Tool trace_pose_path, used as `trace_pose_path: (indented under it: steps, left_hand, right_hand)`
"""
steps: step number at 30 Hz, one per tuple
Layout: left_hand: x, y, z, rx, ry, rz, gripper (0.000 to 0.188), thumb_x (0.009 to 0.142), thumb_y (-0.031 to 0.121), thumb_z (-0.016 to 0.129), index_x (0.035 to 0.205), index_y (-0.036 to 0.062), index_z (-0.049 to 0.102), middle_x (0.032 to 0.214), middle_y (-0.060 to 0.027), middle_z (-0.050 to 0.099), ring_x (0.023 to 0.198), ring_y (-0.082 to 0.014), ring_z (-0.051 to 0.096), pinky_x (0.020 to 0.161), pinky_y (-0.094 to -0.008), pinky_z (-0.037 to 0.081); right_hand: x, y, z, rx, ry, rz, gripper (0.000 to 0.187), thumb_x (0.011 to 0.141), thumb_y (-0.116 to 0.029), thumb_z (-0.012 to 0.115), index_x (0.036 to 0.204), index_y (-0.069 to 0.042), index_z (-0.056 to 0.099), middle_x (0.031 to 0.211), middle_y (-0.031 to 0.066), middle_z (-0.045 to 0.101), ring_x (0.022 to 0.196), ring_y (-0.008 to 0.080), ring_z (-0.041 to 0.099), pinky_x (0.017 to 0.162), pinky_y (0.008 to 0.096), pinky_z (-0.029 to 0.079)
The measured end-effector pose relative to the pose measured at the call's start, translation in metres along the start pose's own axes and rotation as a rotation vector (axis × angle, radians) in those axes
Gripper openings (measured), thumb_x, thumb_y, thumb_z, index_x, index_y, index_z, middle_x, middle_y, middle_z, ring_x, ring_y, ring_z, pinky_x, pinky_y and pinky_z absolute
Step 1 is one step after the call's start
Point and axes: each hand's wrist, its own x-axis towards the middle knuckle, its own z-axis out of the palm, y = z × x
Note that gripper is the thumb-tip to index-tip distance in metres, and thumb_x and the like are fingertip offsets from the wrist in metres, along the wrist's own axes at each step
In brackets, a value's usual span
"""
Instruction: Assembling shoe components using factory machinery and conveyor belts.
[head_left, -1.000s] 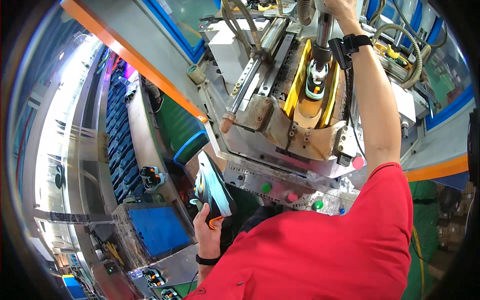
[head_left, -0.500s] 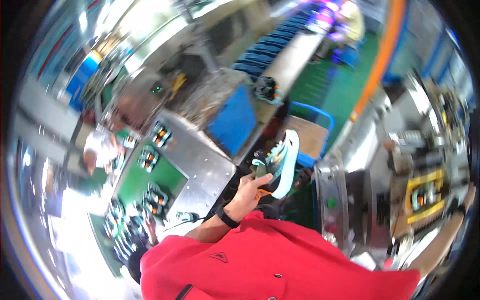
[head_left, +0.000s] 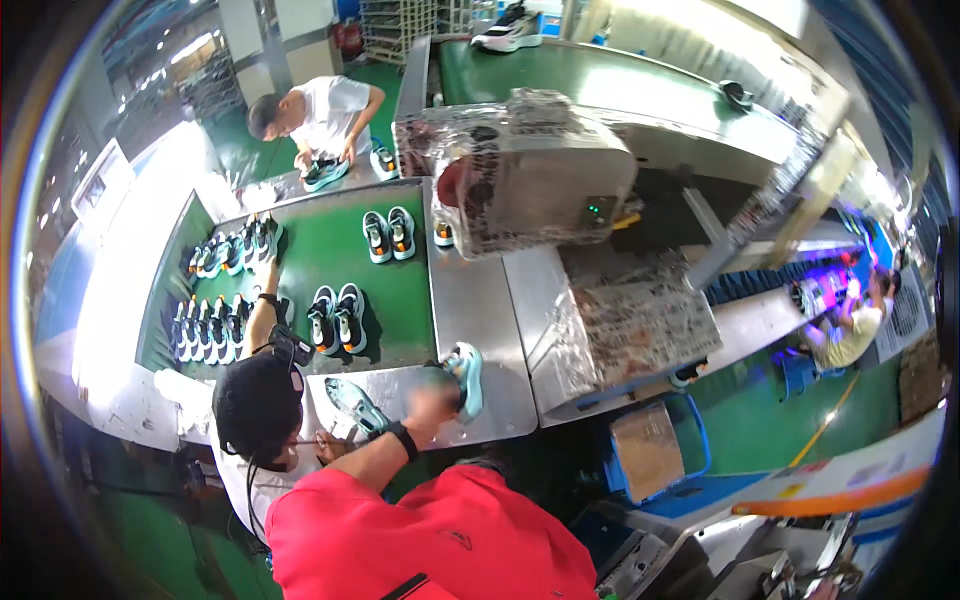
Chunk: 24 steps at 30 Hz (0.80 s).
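My left hand (head_left: 430,402), smeared by motion and with a dark band on its wrist, grips a black and pale-turquoise sneaker (head_left: 466,378) at the near edge of the metal table (head_left: 505,405). The shoe is tilted, its pale sole toward the right. Just left of that hand another turquoise shoe (head_left: 356,404) lies on the table's front ledge. Beyond it, a pair of sneakers (head_left: 337,318) rests on the green belt (head_left: 330,240), with a second pair (head_left: 388,234) farther back. My right hand is out of view.
A person in a black cap (head_left: 258,405) sits close at my left, reaching toward rows of sneakers (head_left: 215,325). Across the table another person (head_left: 330,115) handles a shoe. A plastic-wrapped machine (head_left: 540,180) stands ahead; a blue trolley (head_left: 650,455) is at right.
My view has swung left toward the green belt. The sneaker in my left hand has gone from beside the trolley to the metal table's edge. My right arm has left the picture.
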Motion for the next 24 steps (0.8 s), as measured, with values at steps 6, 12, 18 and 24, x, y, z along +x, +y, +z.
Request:
trace_pose_path:
  steps: [6, 12, 18, 24]
  left_hand:
    - [0.121, 0.073, -0.013, -0.229, 0.153, 0.198, 0.022, 0.074, 0.012, 0.077, 0.086, -0.0014, 0.064, 0.075, -0.0094, 0.065, 0.052, -0.0202, 0.059, 0.043, -0.0311, 0.041]
    - [0.215, 0.169, -0.003, -0.203, 0.182, 0.19, 0.023, 0.075, 0.012, 0.075, 0.084, -0.0049, 0.062, 0.075, -0.0133, 0.066, 0.052, -0.0221, 0.062, 0.044, -0.0319, 0.047]
    - [0.353, 0.229, 0.006, -0.081, 0.333, 0.281, 0.035, 0.07, 0.021, 0.078, 0.089, -0.005, 0.064, 0.073, -0.0131, 0.067, 0.055, -0.0228, 0.065, 0.051, -0.0344, 0.053]
    - [0.461, 0.236, 0.028, 0.688, 0.558, 0.58, 0.071, 0.069, 0.015, 0.069, 0.129, -0.0039, 0.038, 0.115, -0.0291, 0.056, 0.098, -0.0418, 0.061, 0.084, -0.0492, 0.051]
  right_hand:
    - [0.011, -0.284, 0.29, 0.045, -0.456, -0.718, 0.026, 0.095, -0.002, 0.053, 0.12, 0.002, 0.06, 0.122, 0.0104, 0.062, 0.113, 0.02, 0.057, 0.101, 0.0327, 0.042]
    - [-0.032, -0.573, 0.521, -0.062, -0.512, -1.492, 0.056, 0.079, 0.011, 0.057, 0.133, -0.003, 0.052, 0.135, 0.0127, 0.055, 0.128, 0.0274, 0.049, 0.109, 0.0374, 0.033]
    - [-0.118, -0.752, 0.699, -0.105, -0.399, -1.962, 0.082, 0.068, 0.014, 0.057, 0.144, -0.011, 0.04, 0.145, 0.0108, 0.045, 0.14, 0.0307, 0.033, 0.116, 0.0405, 0.026]
    - [-0.18, -0.821, 0.812, -0.143, -0.417, -2.143, 0.095, 0.058, 0.02, 0.054, 0.145, -0.015, 0.039, 0.145, 0.0094, 0.045, 0.142, 0.0303, 0.029, 0.118, 0.0445, 0.021]
